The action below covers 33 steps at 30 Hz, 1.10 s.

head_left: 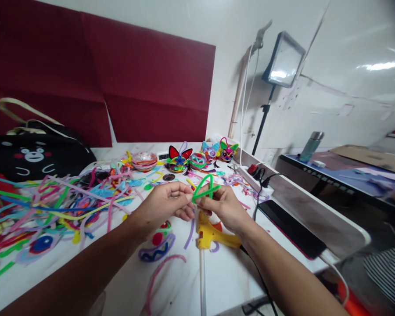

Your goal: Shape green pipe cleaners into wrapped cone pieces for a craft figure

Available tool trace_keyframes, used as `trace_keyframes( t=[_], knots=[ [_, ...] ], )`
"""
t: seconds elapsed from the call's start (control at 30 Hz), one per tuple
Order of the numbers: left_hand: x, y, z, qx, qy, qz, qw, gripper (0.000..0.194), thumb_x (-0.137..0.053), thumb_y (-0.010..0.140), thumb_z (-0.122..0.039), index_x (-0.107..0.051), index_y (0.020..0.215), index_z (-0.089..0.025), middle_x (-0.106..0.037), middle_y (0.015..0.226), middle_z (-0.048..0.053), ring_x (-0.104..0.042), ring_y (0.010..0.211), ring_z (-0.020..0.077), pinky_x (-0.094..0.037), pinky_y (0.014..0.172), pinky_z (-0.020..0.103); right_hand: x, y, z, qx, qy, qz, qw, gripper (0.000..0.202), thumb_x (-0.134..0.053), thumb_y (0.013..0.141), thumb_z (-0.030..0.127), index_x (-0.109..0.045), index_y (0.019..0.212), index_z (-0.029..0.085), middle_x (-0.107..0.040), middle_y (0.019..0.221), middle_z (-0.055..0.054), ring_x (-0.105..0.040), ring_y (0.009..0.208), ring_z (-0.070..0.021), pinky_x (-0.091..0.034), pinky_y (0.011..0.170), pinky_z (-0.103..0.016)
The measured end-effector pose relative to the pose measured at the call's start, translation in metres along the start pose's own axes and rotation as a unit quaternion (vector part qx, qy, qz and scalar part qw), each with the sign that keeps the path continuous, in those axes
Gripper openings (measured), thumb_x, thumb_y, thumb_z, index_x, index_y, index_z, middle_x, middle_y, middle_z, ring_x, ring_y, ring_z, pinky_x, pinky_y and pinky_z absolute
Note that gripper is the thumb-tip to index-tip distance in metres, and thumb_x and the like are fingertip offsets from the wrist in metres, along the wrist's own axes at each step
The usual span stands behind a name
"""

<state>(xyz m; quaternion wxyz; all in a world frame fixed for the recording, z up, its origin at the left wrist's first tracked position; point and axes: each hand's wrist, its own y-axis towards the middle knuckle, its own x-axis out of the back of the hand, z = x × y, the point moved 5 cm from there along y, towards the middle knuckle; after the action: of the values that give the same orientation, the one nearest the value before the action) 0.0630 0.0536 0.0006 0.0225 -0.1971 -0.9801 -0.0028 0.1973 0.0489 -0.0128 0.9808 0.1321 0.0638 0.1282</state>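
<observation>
A green pipe cleaner (206, 191), bent into a pointed loop with crossing ends, is held up over the middle of the table. My left hand (171, 201) pinches its left corner between thumb and forefinger. On the other side my right hand (222, 205) grips the crossing part with thumb and fingers. Just below the hands lies a yellow glue gun (206, 235) with a pale glue stick (202, 272) pointing toward me. Beside it, partly hidden by my left hand, is a round decorated piece (158, 243) with a red ball and purple and blue trim. A pink pipe cleaner (161, 276) curves nearby.
Loose pipe cleaners (69, 206) are heaped at left, before a black bag (33, 153). Finished colourful ornaments (178, 160) stand along the back. At right are a power strip (258, 181), a phone (291, 228) and cables. A lamp (285, 59) stands behind.
</observation>
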Motion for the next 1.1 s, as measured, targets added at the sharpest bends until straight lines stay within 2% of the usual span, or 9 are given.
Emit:
trace_keyframes(
  t=[0.27, 0.4, 0.67, 0.9, 1.1],
  knots=[
    [0.003, 0.001, 0.007, 0.017, -0.024, 0.028, 0.999, 0.02, -0.067, 0.077, -0.03, -0.055, 0.084, -0.016, -0.066, 0.061, 0.0, -0.064, 0.053, 0.0115, -0.052, 0.051, 0.019, 0.001, 0.002, -0.005, -0.008, 0.033, 0.007, 0.999, 0.009, -0.063, 0.064, 0.013, -0.065, 0.072, 0.015, -0.056, 0.057, 0.005, -0.043, 0.047, -0.0058, -0.036, 0.046, -0.019],
    [0.003, 0.001, 0.009, 0.023, -0.037, 0.035, 0.998, 0.023, -0.069, 0.076, -0.032, -0.056, 0.086, -0.016, -0.066, 0.063, -0.001, -0.064, 0.053, 0.0111, -0.052, 0.051, 0.02, 0.0, 0.001, -0.003, -0.002, 0.043, 0.011, 0.999, 0.014, -0.063, 0.063, 0.01, -0.06, 0.075, 0.016, -0.056, 0.059, 0.006, -0.045, 0.047, -0.0061, -0.037, 0.045, -0.018],
    [0.001, 0.002, 0.009, 0.027, 0.001, 0.022, 0.999, 0.03, -0.074, 0.069, -0.039, -0.059, 0.079, -0.014, -0.065, 0.058, -0.001, -0.062, 0.05, 0.0105, -0.052, 0.052, 0.021, 0.001, 0.001, 0.001, -0.006, 0.009, 0.006, 1.0, 0.027, -0.072, 0.061, 0.011, -0.053, 0.079, 0.018, -0.054, 0.059, 0.007, -0.046, 0.046, -0.0068, -0.039, 0.044, -0.018],
    [0.001, 0.001, 0.01, 0.016, 0.005, 0.035, 0.999, 0.023, -0.069, 0.073, -0.035, -0.059, 0.075, -0.015, -0.065, 0.055, 0.0, -0.061, 0.048, 0.0099, -0.05, 0.05, 0.019, 0.003, -0.001, 0.002, 0.021, -0.029, 0.024, 0.999, 0.029, -0.077, 0.063, 0.016, -0.054, 0.082, 0.018, -0.055, 0.067, 0.006, -0.048, 0.054, -0.0065, -0.04, 0.049, -0.018],
    [0.002, 0.003, 0.005, -0.008, 0.034, 0.01, 0.999, 0.015, -0.062, 0.076, -0.029, -0.058, 0.075, -0.015, -0.064, 0.051, -0.001, -0.06, 0.046, 0.0103, -0.048, 0.048, 0.018, 0.001, -0.001, 0.005, 0.036, -0.007, 0.034, 0.999, 0.036, -0.082, 0.061, 0.019, -0.055, 0.085, 0.017, -0.057, 0.072, 0.005, -0.052, 0.06, -0.0065, -0.041, 0.053, -0.017]
  ],
)
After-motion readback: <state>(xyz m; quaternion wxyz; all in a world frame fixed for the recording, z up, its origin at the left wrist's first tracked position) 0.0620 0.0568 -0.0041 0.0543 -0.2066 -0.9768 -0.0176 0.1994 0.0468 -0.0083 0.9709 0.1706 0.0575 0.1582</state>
